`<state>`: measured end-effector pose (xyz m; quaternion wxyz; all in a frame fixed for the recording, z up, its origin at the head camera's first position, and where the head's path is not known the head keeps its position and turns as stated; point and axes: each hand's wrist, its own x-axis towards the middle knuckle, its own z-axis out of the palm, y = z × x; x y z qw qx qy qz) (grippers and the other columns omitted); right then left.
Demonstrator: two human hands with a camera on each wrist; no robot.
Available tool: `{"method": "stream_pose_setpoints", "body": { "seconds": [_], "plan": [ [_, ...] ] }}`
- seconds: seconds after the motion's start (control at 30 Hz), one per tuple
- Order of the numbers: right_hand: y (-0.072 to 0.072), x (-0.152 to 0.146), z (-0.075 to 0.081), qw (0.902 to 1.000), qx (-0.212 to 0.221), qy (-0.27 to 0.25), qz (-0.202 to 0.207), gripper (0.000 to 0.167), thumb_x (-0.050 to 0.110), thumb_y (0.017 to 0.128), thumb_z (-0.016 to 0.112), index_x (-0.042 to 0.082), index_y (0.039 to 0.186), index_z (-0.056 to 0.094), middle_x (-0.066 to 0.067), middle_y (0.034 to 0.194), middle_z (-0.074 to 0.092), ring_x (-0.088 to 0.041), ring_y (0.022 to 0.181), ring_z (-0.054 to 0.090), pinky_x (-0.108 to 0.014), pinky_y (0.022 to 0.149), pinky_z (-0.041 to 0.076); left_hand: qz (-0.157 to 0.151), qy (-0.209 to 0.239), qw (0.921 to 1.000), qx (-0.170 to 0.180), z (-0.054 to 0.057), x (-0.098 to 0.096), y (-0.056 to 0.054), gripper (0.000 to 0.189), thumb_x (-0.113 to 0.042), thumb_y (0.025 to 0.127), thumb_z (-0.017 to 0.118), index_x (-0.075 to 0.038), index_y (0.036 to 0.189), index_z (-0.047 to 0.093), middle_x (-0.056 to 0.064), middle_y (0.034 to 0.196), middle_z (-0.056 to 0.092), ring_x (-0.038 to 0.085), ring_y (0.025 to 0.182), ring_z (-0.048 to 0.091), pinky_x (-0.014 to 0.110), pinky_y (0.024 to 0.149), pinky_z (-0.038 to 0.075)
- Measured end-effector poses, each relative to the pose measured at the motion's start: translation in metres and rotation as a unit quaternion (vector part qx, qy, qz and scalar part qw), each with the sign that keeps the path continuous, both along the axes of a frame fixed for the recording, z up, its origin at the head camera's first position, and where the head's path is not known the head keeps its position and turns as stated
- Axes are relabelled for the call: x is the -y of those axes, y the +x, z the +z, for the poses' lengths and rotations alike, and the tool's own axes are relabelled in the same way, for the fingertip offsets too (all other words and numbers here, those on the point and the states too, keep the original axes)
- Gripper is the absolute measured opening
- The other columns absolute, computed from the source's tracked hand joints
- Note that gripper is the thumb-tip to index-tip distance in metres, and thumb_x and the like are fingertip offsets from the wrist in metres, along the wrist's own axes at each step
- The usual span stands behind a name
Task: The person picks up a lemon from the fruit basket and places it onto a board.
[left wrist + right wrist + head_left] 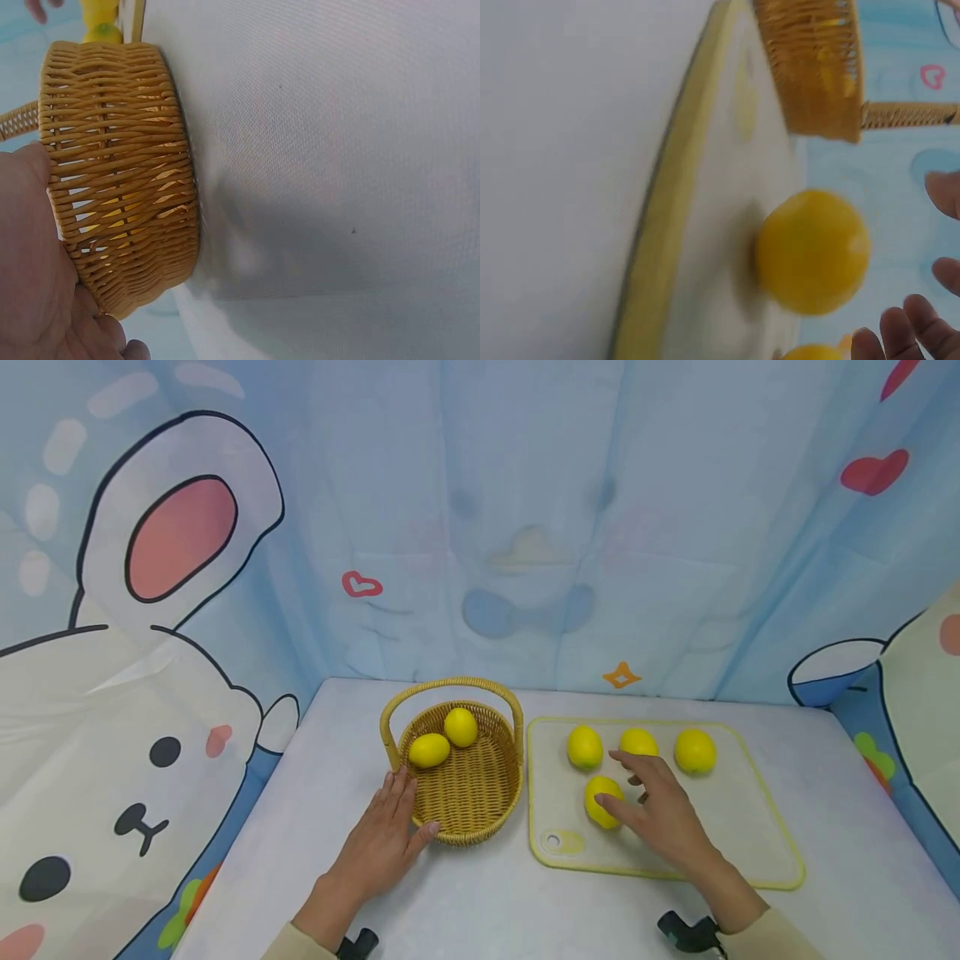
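A round wicker basket (468, 793) with an arched handle stands on the table and holds two lemons (429, 750). My left hand (381, 831) rests against its left side, fingers extended and thumb near the front rim; the left wrist view shows that hand (37, 262) touching the woven wall (124, 172). To the right, several lemons lie on a cutting board (720, 827). My right hand (660, 810) hovers with spread fingers around the nearest lemon (602, 802). In the right wrist view, a gap shows between that lemon (814, 251) and the fingertips (895, 330).
Behind the front lemon, a row of lemons (585, 747) sits toward the board's back edge. The white table (495, 902) runs back to a blue printed curtain (525, 527). Small black wrist cameras (688, 932) are worn at both wrists.
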<state>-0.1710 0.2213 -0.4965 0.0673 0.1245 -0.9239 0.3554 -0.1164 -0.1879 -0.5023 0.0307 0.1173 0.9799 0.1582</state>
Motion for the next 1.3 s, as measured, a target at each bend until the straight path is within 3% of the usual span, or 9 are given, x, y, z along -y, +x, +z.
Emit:
{"method": "stream_pose_setpoints", "body": {
  "seconds": [0.13, 0.27, 0.43, 0.6, 0.8, 1.0, 1.3],
  "plan": [
    [0.004, 0.024, 0.013, 0.9972, -0.048, -0.051, 0.025, 0.063, 0.02, 0.092, 0.085, 0.014, 0.148, 0.057, -0.01, 0.139, 0.057, -0.026, 0.113, 0.06, -0.033, 0.086, 0.059, 0.002, -0.003, 1.0, 0.004, 0.0, 0.001, 0.001, 0.087, -0.064, 0.11, 0.037, 0.0, 0.166, 0.025, 0.016, 0.178, 0.009, 0.033, 0.165, 0.006, 0.051, 0.132, 0.02],
    [0.007, 0.054, 0.024, 0.9893, -0.057, -0.102, 0.087, 0.06, 0.013, 0.091, 0.085, 0.02, 0.146, 0.06, -0.002, 0.143, 0.059, -0.017, 0.116, 0.059, -0.027, 0.091, 0.06, 0.002, 0.0, 1.0, 0.003, 0.0, 0.002, 0.001, 0.087, -0.064, 0.11, 0.037, 0.001, 0.166, 0.025, 0.016, 0.178, 0.009, 0.033, 0.165, 0.006, 0.051, 0.132, 0.02],
    [0.005, 0.1, 0.039, 0.9714, -0.024, -0.155, 0.178, 0.06, 0.013, 0.094, 0.082, 0.024, 0.148, 0.059, -0.002, 0.15, 0.056, -0.022, 0.127, 0.059, -0.041, 0.098, 0.061, 0.002, 0.005, 1.0, -0.002, 0.0, 0.004, 0.001, 0.086, -0.062, 0.11, 0.037, 0.001, 0.166, 0.025, 0.017, 0.177, 0.01, 0.034, 0.165, 0.007, 0.052, 0.132, 0.02],
    [-0.015, 0.146, 0.045, 0.9597, 0.033, -0.17, 0.221, 0.059, 0.022, 0.098, 0.079, 0.024, 0.151, 0.056, -0.004, 0.158, 0.05, -0.026, 0.134, 0.056, -0.051, 0.104, 0.057, 0.004, 0.005, 1.0, 0.0, 0.0, 0.004, 0.0, 0.085, -0.062, 0.11, 0.038, 0.001, 0.166, 0.025, 0.017, 0.177, 0.009, 0.034, 0.165, 0.006, 0.052, 0.132, 0.02],
    [-0.051, 0.189, 0.037, 0.9515, 0.084, -0.172, 0.241, 0.06, 0.02, 0.099, 0.078, 0.024, 0.154, 0.054, -0.007, 0.16, 0.048, -0.032, 0.14, 0.053, -0.054, 0.111, 0.052, 0.002, 0.008, 0.9999, 0.011, -0.004, 0.004, -0.001, 0.087, -0.065, 0.11, 0.036, -0.001, 0.167, 0.024, 0.015, 0.178, 0.007, 0.031, 0.165, 0.004, 0.051, 0.133, 0.018],
    [-0.072, 0.207, 0.022, 0.9431, 0.137, -0.175, 0.247, 0.064, 0.015, 0.1, 0.075, 0.014, 0.158, 0.049, -0.008, 0.164, 0.044, -0.043, 0.15, 0.041, -0.06, 0.118, 0.044, -0.006, 0.008, 0.9999, 0.0, -0.005, 0.002, -0.001, 0.085, -0.062, 0.111, 0.036, 0.001, 0.166, 0.025, 0.017, 0.177, 0.009, 0.032, 0.165, 0.005, 0.051, 0.132, 0.02],
    [-0.082, 0.22, 0.013, 0.958, 0.13, -0.116, 0.228, 0.063, 0.021, 0.101, 0.074, 0.022, 0.159, 0.049, -0.003, 0.166, 0.044, -0.033, 0.152, 0.043, -0.058, 0.122, 0.039, -0.009, 0.003, 0.9999, -0.006, -0.001, 0.002, -0.002, 0.084, -0.061, 0.111, 0.037, 0.001, 0.166, 0.025, 0.016, 0.178, 0.008, 0.032, 0.165, 0.006, 0.051, 0.132, 0.022]
  ]
}}
